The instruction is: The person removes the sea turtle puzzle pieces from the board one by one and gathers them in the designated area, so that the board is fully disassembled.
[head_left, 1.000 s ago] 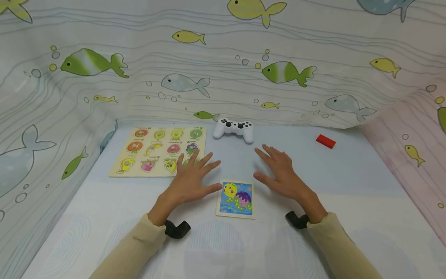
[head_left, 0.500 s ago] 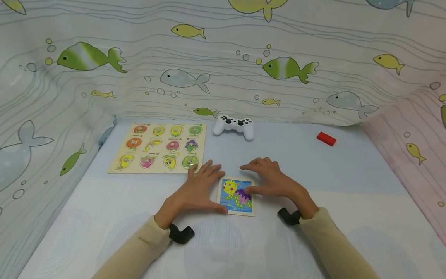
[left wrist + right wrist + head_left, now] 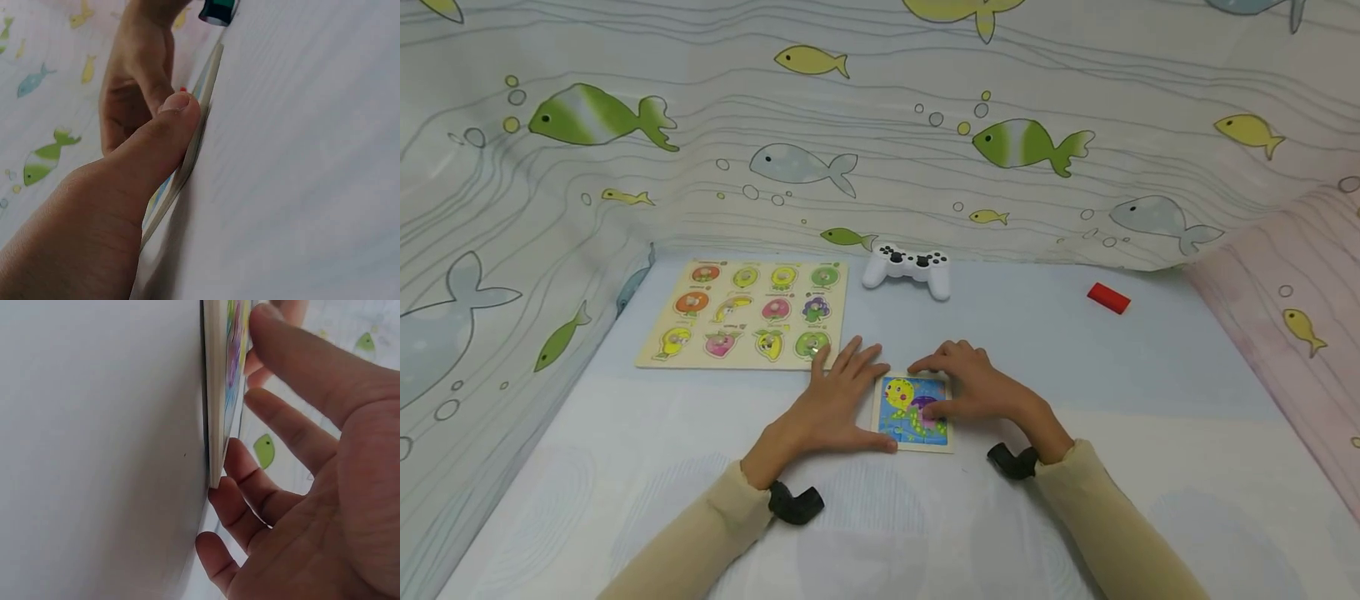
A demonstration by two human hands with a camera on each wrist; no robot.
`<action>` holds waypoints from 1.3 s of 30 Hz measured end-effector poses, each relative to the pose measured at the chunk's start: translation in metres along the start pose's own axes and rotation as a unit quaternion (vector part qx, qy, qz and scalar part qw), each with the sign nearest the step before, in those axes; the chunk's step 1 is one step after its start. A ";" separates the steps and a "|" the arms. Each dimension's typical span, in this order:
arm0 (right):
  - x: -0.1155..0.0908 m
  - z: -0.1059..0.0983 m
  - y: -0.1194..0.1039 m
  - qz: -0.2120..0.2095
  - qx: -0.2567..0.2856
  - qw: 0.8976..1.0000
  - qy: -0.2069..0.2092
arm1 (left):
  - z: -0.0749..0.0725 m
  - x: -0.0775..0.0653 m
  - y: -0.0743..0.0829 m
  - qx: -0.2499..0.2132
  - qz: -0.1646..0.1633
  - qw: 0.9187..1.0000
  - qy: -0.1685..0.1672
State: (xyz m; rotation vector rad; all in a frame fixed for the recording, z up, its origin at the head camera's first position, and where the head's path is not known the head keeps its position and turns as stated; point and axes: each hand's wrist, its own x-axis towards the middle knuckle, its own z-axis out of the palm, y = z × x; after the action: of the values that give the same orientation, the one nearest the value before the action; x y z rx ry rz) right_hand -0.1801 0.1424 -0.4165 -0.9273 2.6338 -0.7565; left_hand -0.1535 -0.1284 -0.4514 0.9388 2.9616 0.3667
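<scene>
A small square jigsaw puzzle (image 3: 913,425) with a turtle picture lies in a pale wooden frame near the middle of the table in the head view. My left hand (image 3: 831,412) is spread along its left side, the thumb laid on the front left corner; the left wrist view shows that thumb (image 3: 178,109) against the frame's edge. From the right, my right hand (image 3: 973,383) reaches over the picture, thumb on the turtle's shell and index finger toward the far edge. In the right wrist view, loosely bent fingertips (image 3: 225,494) sit at the frame's corner.
A wooden fruit puzzle board (image 3: 752,333) lies at the back left, close to my left fingertips. Behind the turtle puzzle stands a white game controller (image 3: 907,271). A red block (image 3: 1108,297) lies at the back right. Fish-printed sheeting (image 3: 805,108) rises along the back and sides.
Both hands have come down from above the table to the turtle puzzle. The left thumb moved onto its front corner, the right thumb onto the picture. The right fingers have drawn in.
</scene>
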 end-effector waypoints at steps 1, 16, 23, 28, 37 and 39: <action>0.000 0.000 0.000 -0.002 0.000 1.000 0.000 | 0.000 0.000 0.000 0.000 0.001 1.000 0.003; 0.002 0.000 0.003 -0.002 0.015 1.000 0.007 | 0.005 0.000 -0.005 -0.002 0.044 0.998 0.053; 0.001 -0.001 0.006 0.012 0.028 1.000 0.006 | 0.005 -0.001 -0.007 -0.042 0.084 0.993 0.075; 0.000 -0.002 0.010 0.024 0.037 0.999 0.007 | 0.003 -0.003 -0.006 -0.060 0.108 0.989 0.085; -0.001 -0.004 0.014 0.018 0.053 0.998 0.017 | 0.002 -0.004 -0.008 -0.084 0.105 0.988 0.077; 0.000 -0.004 0.015 0.018 0.056 0.998 0.015 | 0.002 -0.003 -0.008 -0.088 0.101 0.989 0.070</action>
State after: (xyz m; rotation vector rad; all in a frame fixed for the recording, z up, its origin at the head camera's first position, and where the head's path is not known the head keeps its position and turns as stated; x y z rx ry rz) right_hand -0.1890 0.1539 -0.4212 -0.8434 2.5958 -0.9073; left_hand -0.1553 -0.1366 -0.4552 1.2400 2.8978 0.7130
